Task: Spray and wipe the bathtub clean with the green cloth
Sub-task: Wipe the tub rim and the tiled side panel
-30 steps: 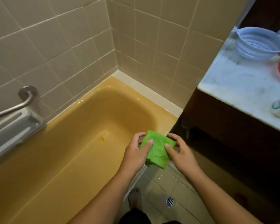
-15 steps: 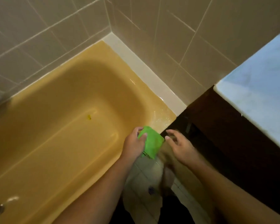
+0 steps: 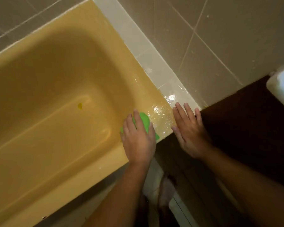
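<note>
Fingers (image 3: 137, 117) of the left hand (image 3: 138, 138) are laid flat over the green cloth (image 3: 145, 121), pressed onto the wet rim corner of the bathtub (image 3: 39, 71); just beside, the right hand (image 3: 189, 130) is rested flat there, fingers straight and slightly spread.

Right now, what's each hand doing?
Left hand: open, pressing the green cloth on the bathtub rim.
Right hand: open, fingers straight, holding nothing.

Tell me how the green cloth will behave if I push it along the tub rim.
Probably soft and floppy: the cloth bulges unevenly from under the left hand. It should glide easily, since the tub rim ahead glistens wet. It may soak up water and grow heavier.
</note>
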The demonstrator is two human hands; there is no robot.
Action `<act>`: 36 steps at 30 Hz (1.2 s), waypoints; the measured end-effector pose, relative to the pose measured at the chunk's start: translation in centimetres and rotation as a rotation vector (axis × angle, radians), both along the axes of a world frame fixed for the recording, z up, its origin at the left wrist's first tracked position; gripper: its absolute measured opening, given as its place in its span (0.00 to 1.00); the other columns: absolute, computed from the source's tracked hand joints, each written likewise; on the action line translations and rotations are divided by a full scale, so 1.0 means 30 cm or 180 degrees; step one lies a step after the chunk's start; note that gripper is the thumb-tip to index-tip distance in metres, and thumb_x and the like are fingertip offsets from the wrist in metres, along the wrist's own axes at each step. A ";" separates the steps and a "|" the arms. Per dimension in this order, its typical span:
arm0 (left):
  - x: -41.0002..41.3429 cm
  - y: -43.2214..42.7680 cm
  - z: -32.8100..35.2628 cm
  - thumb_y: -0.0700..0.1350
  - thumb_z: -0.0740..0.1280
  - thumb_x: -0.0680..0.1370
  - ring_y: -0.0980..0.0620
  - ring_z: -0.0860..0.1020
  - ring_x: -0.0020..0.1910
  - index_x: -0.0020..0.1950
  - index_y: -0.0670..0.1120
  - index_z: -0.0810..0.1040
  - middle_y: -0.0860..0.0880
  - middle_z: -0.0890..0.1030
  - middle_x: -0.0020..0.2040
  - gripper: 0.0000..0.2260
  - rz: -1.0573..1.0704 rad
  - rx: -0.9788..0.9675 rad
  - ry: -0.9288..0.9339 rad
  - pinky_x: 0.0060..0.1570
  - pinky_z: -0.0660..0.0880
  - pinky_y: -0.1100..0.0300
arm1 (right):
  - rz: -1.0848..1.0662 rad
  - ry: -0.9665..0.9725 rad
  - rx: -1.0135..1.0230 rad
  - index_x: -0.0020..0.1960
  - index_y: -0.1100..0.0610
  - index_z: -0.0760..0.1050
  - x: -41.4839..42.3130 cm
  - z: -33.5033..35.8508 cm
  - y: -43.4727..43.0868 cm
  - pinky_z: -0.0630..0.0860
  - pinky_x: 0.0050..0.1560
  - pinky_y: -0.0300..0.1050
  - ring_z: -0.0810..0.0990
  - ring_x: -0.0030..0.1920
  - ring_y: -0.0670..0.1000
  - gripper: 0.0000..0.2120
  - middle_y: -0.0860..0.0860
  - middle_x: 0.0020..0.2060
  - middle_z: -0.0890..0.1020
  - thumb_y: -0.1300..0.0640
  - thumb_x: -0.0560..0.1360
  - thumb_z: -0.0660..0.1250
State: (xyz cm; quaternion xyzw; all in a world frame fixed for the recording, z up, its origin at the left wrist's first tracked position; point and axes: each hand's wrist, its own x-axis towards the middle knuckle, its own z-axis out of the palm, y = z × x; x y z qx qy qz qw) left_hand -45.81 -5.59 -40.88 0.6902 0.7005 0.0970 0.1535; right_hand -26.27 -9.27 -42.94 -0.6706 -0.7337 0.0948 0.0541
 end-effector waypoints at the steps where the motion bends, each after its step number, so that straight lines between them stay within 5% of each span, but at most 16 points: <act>1: 0.019 0.047 -0.014 0.58 0.56 0.84 0.39 0.66 0.76 0.83 0.44 0.60 0.40 0.68 0.77 0.30 -0.0096 0.0099 -0.0068 0.71 0.69 0.38 | -0.0015 0.0040 0.0127 0.84 0.59 0.55 0.001 -0.013 0.001 0.49 0.81 0.64 0.52 0.83 0.58 0.30 0.55 0.84 0.55 0.46 0.87 0.50; 8: 0.006 -0.020 -0.008 0.56 0.58 0.86 0.43 0.60 0.81 0.83 0.52 0.62 0.47 0.65 0.81 0.25 -0.1479 0.0303 -0.0153 0.73 0.64 0.33 | 0.0082 0.0118 0.0472 0.83 0.61 0.56 0.033 -0.042 -0.009 0.53 0.81 0.62 0.54 0.83 0.57 0.27 0.56 0.83 0.57 0.50 0.88 0.49; 14: 0.113 0.181 -0.015 0.52 0.63 0.84 0.42 0.69 0.72 0.79 0.48 0.69 0.43 0.73 0.72 0.23 -0.0535 0.0428 -0.0210 0.69 0.68 0.33 | 0.0150 0.0321 0.0558 0.82 0.62 0.58 0.041 -0.024 -0.004 0.52 0.82 0.62 0.54 0.83 0.56 0.27 0.56 0.83 0.58 0.53 0.86 0.52; 21: 0.072 -0.037 -0.014 0.51 0.66 0.83 0.44 0.69 0.74 0.79 0.51 0.70 0.47 0.73 0.71 0.23 -0.1845 0.0615 -0.0132 0.71 0.65 0.35 | 0.0175 0.0714 0.0809 0.79 0.69 0.62 0.070 -0.055 -0.021 0.56 0.81 0.62 0.57 0.82 0.60 0.25 0.62 0.80 0.63 0.61 0.84 0.54; 27: 0.201 0.144 -0.014 0.53 0.62 0.84 0.45 0.72 0.71 0.76 0.50 0.73 0.48 0.76 0.69 0.21 -0.0885 0.0710 0.0170 0.72 0.64 0.35 | 0.0197 0.0610 0.0847 0.79 0.68 0.62 0.070 -0.038 -0.026 0.56 0.81 0.61 0.58 0.82 0.60 0.25 0.61 0.80 0.63 0.58 0.85 0.53; 33: 0.000 0.024 -0.020 0.54 0.62 0.84 0.43 0.69 0.74 0.77 0.50 0.72 0.48 0.75 0.70 0.22 -0.1763 0.0569 -0.0054 0.70 0.67 0.37 | 0.0257 0.0587 0.0773 0.80 0.66 0.61 0.083 -0.031 -0.026 0.55 0.81 0.60 0.57 0.82 0.59 0.25 0.60 0.81 0.63 0.58 0.85 0.53; 36: 0.062 0.138 -0.035 0.55 0.62 0.83 0.42 0.72 0.71 0.76 0.49 0.72 0.45 0.75 0.70 0.22 -0.0605 0.0496 0.0079 0.69 0.68 0.35 | 0.0286 0.0463 0.0766 0.81 0.65 0.61 0.071 -0.032 -0.023 0.55 0.81 0.62 0.56 0.83 0.58 0.26 0.59 0.81 0.62 0.58 0.85 0.54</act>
